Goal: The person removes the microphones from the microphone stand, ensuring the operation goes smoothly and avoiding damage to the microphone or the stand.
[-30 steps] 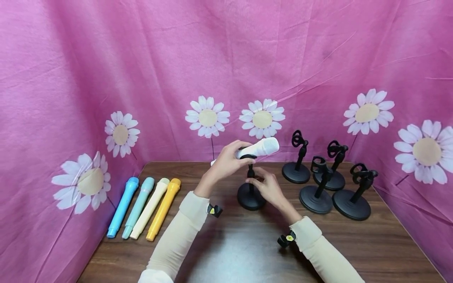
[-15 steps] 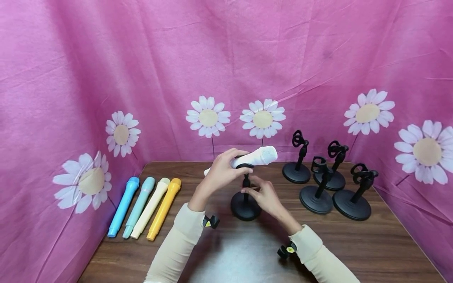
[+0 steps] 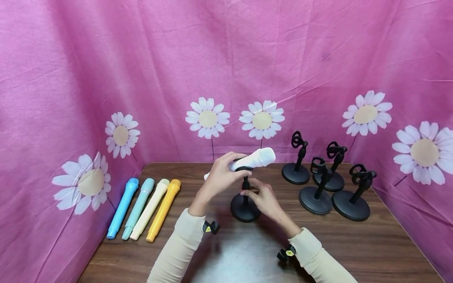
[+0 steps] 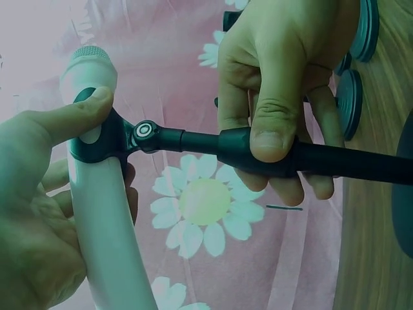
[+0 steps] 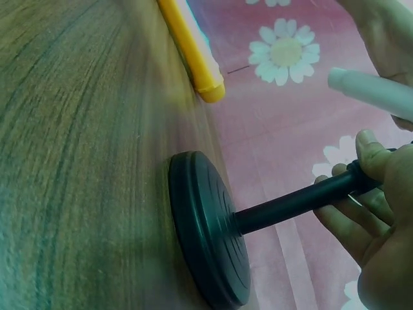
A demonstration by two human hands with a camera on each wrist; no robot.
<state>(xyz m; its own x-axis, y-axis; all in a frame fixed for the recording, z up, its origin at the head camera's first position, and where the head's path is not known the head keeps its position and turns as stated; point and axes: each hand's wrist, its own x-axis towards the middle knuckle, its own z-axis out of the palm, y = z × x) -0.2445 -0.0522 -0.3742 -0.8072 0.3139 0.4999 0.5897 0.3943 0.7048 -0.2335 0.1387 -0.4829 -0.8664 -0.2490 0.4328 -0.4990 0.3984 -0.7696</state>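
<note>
A white microphone [image 3: 255, 158] lies tilted in the ring clip [image 4: 97, 139] of a black desktop microphone stand [image 3: 245, 208]. My left hand [image 3: 221, 173] grips the microphone and clip together, its thumb pressed on the clip's edge in the left wrist view. Lower down, my right hand [image 3: 263, 198] pinches the collar on the stand's pole [image 5: 290, 208] between thumb and fingers. The round base [image 5: 210, 232] sits at the wooden tabletop in the right wrist view. Beyond the clip, the microphone's white mesh head [image 4: 89, 68] points away from me to the right.
Blue [image 3: 122, 208], mint [image 3: 139, 208], cream [image 3: 150, 208] and yellow [image 3: 164, 210] microphones lie side by side at the left. Several black stands with bare clips, among them a front one [image 3: 351, 204], stand at the right. A pink flowered cloth [image 3: 226, 59] hangs behind the table.
Both hands have brought the stand and the white microphone slightly left and nearer to me, mostly in the first half second. The grips look the same.
</note>
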